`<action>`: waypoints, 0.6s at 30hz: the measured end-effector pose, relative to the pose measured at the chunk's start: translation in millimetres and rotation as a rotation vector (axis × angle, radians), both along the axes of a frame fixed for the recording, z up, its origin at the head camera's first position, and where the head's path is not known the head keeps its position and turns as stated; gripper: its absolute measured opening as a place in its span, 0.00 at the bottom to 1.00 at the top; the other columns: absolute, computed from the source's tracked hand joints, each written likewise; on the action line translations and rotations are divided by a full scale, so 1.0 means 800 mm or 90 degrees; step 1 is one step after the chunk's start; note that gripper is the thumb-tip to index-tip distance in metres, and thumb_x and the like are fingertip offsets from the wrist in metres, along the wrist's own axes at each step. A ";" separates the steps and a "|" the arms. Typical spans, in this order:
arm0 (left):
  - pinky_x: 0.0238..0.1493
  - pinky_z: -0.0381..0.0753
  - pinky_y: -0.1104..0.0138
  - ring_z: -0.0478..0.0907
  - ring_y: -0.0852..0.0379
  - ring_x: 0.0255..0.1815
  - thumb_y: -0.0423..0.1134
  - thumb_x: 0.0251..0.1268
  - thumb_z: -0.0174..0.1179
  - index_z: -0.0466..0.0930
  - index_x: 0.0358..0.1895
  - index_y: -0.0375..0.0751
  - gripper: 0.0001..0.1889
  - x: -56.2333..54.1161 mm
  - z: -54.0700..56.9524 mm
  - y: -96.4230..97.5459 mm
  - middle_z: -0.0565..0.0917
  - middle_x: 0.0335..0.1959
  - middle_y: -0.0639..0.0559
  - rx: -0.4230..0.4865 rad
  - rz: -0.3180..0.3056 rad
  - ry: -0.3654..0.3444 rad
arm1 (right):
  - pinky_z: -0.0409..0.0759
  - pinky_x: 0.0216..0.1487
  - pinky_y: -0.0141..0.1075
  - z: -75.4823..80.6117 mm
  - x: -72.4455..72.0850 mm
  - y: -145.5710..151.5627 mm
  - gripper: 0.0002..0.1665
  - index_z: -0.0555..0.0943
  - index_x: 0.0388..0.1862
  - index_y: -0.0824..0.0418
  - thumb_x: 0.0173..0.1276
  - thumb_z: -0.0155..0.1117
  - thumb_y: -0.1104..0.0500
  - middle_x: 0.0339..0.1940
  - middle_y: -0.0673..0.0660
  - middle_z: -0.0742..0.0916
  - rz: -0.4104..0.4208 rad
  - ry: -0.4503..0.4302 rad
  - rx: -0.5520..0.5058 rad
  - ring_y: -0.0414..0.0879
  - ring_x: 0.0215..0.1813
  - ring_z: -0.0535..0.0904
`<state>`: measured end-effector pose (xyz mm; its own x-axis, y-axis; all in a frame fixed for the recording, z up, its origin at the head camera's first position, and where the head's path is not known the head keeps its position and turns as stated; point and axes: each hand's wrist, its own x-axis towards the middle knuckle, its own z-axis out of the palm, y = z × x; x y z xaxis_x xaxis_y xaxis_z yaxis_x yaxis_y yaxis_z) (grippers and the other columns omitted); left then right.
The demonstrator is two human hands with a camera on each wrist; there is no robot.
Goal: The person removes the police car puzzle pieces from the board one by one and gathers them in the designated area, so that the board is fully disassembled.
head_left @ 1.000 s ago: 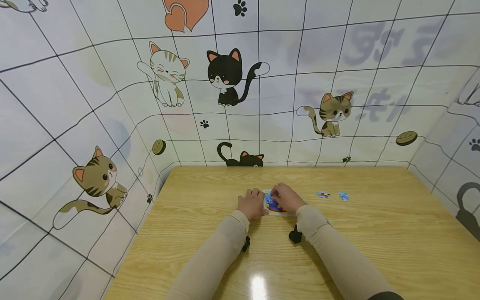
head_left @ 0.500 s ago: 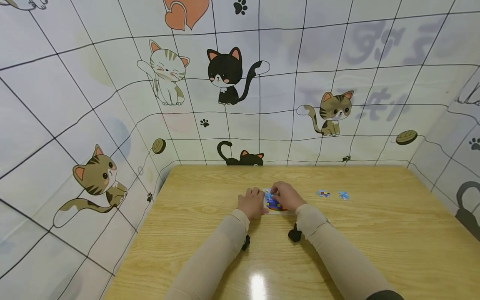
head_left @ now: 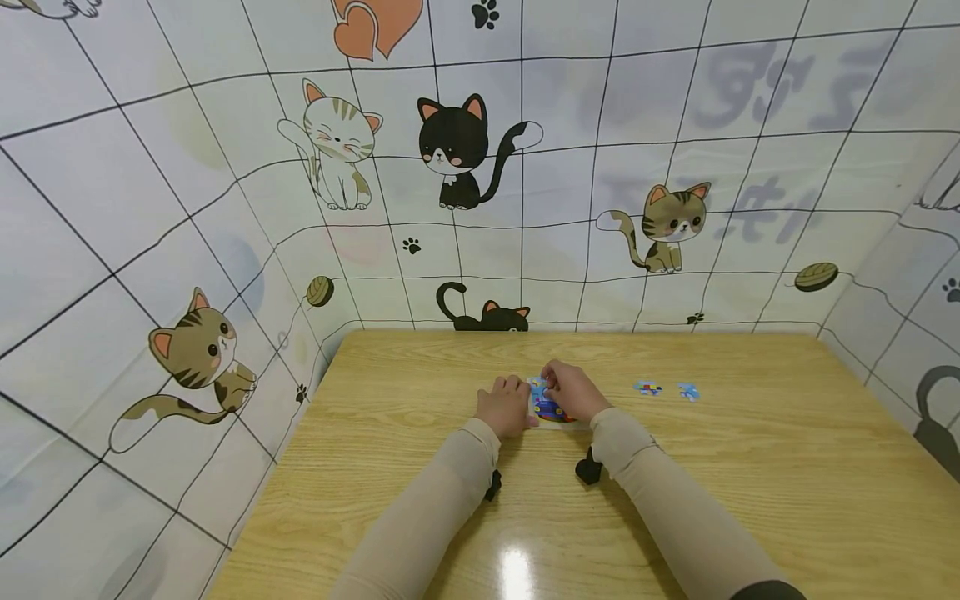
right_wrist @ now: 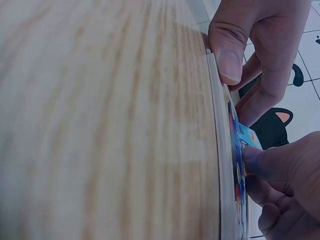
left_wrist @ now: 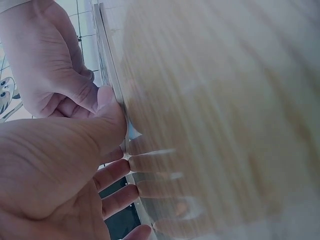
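A small jigsaw puzzle board [head_left: 550, 408] with a pale rim and a blue, red and yellow picture lies flat on the table. My left hand [head_left: 504, 407] is at its left side; in the right wrist view the thumb [right_wrist: 230, 65] presses on the board's rim. The other left fingertips [left_wrist: 122, 195] rest spread on the table. My right hand [head_left: 576, 392] is over the board's right part, thumb and fingers pinching a light blue puzzle piece [right_wrist: 248, 135] that stands tilted against the picture. The hand covers much of the picture in the head view.
Two groups of joined or single pieces lie right of the board: a multicoloured puzzle piece [head_left: 648, 388] and a blue puzzle piece [head_left: 688, 392]. The wooden table [head_left: 750, 483] meets a cat-patterned cloth wall [head_left: 555, 275] at its back edge.
Both hands stay at the board with hardly any movement. The right fingers shift very slightly over the picture, and the head view drifts a little.
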<state>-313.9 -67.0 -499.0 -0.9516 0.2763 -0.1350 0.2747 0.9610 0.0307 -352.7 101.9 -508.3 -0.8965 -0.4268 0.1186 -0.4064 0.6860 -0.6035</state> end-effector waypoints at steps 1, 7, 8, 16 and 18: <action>0.61 0.71 0.44 0.63 0.51 0.70 0.65 0.69 0.56 0.66 0.75 0.52 0.36 -0.001 -0.001 0.000 0.67 0.71 0.54 0.001 0.000 -0.002 | 0.80 0.44 0.43 0.000 0.000 0.000 0.16 0.77 0.56 0.68 0.71 0.65 0.70 0.40 0.55 0.83 0.000 -0.002 0.001 0.46 0.40 0.79; 0.62 0.70 0.43 0.62 0.50 0.71 0.65 0.70 0.56 0.65 0.76 0.52 0.37 -0.005 -0.006 0.001 0.66 0.72 0.54 0.007 0.005 -0.010 | 0.80 0.46 0.45 0.004 0.002 -0.002 0.19 0.79 0.60 0.70 0.71 0.65 0.69 0.40 0.56 0.84 -0.008 0.001 0.021 0.47 0.40 0.80; 0.62 0.70 0.43 0.62 0.50 0.71 0.65 0.70 0.56 0.65 0.76 0.53 0.37 -0.005 -0.006 0.001 0.66 0.72 0.54 0.007 0.006 -0.011 | 0.80 0.46 0.45 0.004 0.002 -0.003 0.19 0.79 0.59 0.70 0.71 0.65 0.69 0.40 0.56 0.84 -0.010 0.005 0.026 0.47 0.41 0.80; 0.60 0.72 0.45 0.64 0.51 0.68 0.65 0.69 0.56 0.66 0.75 0.52 0.36 0.001 -0.002 0.001 0.67 0.71 0.54 0.008 0.006 -0.002 | 0.80 0.46 0.45 -0.001 -0.001 -0.002 0.18 0.80 0.60 0.69 0.72 0.65 0.68 0.40 0.55 0.84 -0.015 0.009 0.034 0.46 0.39 0.79; 0.59 0.72 0.45 0.64 0.51 0.67 0.65 0.69 0.57 0.66 0.75 0.52 0.36 0.003 0.001 0.001 0.68 0.70 0.54 0.010 0.007 -0.002 | 0.79 0.45 0.45 0.000 0.001 -0.002 0.18 0.80 0.60 0.69 0.73 0.64 0.68 0.41 0.56 0.84 -0.013 0.003 0.026 0.46 0.39 0.78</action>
